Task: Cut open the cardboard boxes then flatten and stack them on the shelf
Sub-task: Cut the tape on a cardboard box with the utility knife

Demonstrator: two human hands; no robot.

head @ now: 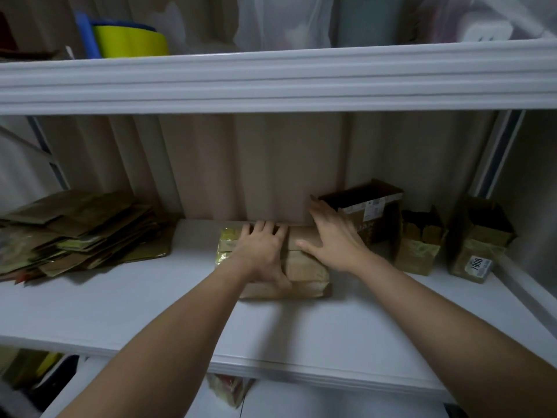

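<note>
Pressing down on a flattened cardboard box [304, 267] on the white shelf [120, 309], pretty much dead center. My left hand [260, 251] lies on top of it, palm down, fingertips hooked over its far edge and thumb down the near side. My right hand [334, 239] is at about 3 o'clock from the left one, fingers spread and straight, resting flat on the right part of the box with nothing gripped. Over at 9 o'clock sits a messy stack of flattened cardboard [81, 230]. At 3 o'clock there's an open box [373, 212] just beside my right fingers, then two more upright boxes [419, 242] further right, the far one with a 1908 label [477, 265]. Yellow and blue stuff [129, 40] sits on the shelf above at 11 o'clock.
</note>
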